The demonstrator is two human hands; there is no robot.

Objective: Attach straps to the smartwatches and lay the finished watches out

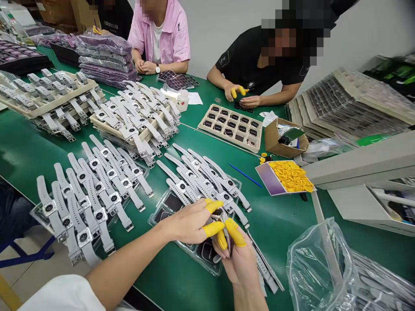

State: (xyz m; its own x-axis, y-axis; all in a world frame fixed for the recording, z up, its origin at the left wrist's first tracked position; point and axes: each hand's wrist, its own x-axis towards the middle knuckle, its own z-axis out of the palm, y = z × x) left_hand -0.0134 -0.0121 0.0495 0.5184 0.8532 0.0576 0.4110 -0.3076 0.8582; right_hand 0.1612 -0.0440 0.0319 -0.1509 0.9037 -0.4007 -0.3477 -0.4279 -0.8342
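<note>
Both my hands hold one smartwatch with a grey strap [218,214] over the front of the bench. My left hand [191,222] pinches the watch case between fingertips in yellow finger cots. Wrapped around the strap from the right, my right hand [241,255] also wears yellow cots; its fingers cover much of the strap. Under my hands lies a clear plastic tray [212,268] with black watch faces. Grey-strapped watches [194,175] rest in rows on its far part. Loose grey straps [267,274] lie beside my right hand.
More grey-strapped watches [97,188] lie at left, with stacked trays [139,129] behind. A box of yellow finger cots [274,185], a blue stick [244,175] and a beige tray [210,134] are beyond. A plastic bag [311,268] stands at right. Co-workers [253,65] sit across the bench.
</note>
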